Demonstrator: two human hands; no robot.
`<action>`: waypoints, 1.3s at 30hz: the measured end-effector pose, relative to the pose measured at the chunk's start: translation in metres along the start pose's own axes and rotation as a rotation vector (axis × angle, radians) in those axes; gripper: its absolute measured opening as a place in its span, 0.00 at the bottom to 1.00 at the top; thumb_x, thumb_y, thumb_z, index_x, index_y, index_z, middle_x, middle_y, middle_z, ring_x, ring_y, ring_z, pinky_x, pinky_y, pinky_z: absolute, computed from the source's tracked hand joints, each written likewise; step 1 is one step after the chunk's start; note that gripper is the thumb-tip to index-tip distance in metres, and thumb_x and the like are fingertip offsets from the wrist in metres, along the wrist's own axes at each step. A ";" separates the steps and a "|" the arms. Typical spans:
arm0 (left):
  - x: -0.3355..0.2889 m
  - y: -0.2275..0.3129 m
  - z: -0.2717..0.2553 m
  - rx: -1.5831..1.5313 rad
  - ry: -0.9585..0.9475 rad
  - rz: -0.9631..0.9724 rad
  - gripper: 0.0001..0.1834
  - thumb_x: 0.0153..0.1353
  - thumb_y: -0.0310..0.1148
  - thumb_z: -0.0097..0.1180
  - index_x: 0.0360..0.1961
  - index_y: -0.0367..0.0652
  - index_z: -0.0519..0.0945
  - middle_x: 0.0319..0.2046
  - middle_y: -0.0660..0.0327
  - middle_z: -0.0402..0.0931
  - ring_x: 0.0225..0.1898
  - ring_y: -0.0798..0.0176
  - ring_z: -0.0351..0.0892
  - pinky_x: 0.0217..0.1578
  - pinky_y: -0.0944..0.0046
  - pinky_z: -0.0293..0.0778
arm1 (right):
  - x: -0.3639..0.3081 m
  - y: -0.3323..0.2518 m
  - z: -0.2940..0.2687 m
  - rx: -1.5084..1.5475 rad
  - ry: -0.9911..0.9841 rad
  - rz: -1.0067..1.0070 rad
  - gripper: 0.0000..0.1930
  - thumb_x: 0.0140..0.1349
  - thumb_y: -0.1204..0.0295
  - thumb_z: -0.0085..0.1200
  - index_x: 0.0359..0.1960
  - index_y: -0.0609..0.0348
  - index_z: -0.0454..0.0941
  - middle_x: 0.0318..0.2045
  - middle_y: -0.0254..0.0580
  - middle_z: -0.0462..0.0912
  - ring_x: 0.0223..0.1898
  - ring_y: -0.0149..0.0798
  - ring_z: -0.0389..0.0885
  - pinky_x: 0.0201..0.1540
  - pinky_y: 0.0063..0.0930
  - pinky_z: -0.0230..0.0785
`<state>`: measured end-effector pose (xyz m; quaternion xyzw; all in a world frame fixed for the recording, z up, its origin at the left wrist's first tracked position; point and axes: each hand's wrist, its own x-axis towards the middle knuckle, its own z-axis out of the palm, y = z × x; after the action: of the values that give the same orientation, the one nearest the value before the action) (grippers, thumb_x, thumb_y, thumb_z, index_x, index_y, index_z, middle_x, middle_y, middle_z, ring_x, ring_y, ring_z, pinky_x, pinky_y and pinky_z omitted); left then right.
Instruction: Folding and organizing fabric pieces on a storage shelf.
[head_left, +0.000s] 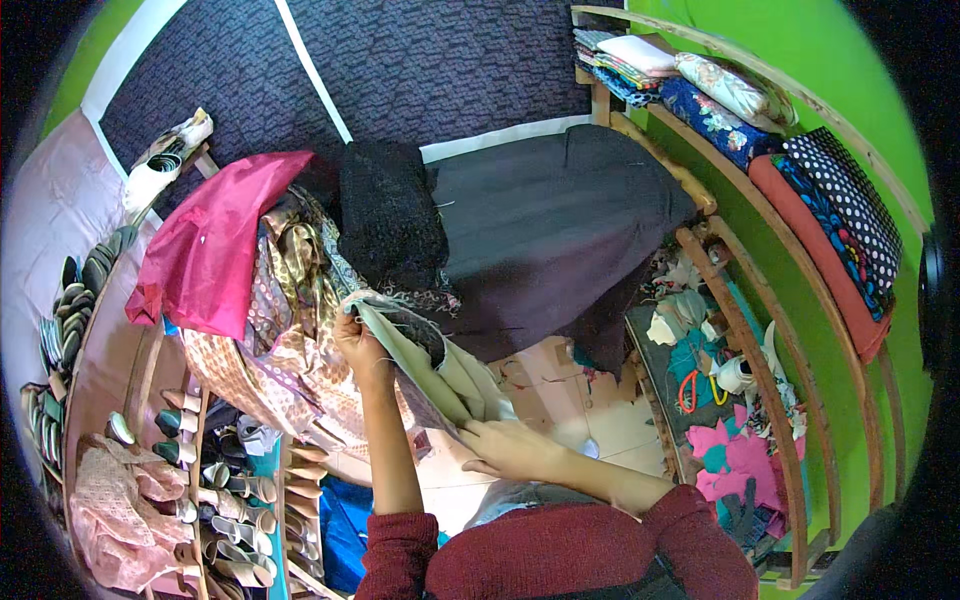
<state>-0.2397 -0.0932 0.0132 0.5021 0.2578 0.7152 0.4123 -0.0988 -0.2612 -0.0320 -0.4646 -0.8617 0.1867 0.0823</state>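
Observation:
A cream cloth [415, 352] with a grey side and frayed edges stretches between my two hands. My left hand [362, 342] is closed round its upper left edge. Lower down, my right hand [505, 450] grips the cloth's near edge, some of its fingertips hidden against the fabric. Beside my left hand hangs a heap of shiny gold-and-cream patterned fabric [295, 265], with a bright pink cloth [225, 240] draped over its left part. A black frayed cloth [390, 215] lies just beyond the cream one.
A dark cloth [550, 200] covers the surface ahead. Folded fabrics [820, 235] sit on a wooden rack at right, above red-handled scissors [687, 392] and pink scraps [740, 455]. Several shoes [240, 525] fill shelves at lower left, near a pale pink lace cloth [115, 510]. Pale floor tiles [625, 440] show between.

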 end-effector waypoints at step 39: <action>0.048 -0.016 -0.040 0.190 0.018 0.104 0.08 0.61 0.32 0.52 0.35 0.37 0.75 0.29 0.67 0.75 0.28 0.74 0.69 0.31 0.74 0.66 | -0.056 0.047 -0.096 -0.084 0.444 -0.086 0.09 0.51 0.72 0.53 0.35 0.50 0.79 0.26 0.35 0.78 0.35 0.36 0.74 0.53 0.48 0.54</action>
<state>-0.2792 -0.0419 0.0104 0.5451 0.3017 0.7124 0.3230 -0.0013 -0.2605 0.0387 -0.4601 -0.8485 0.0403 0.2583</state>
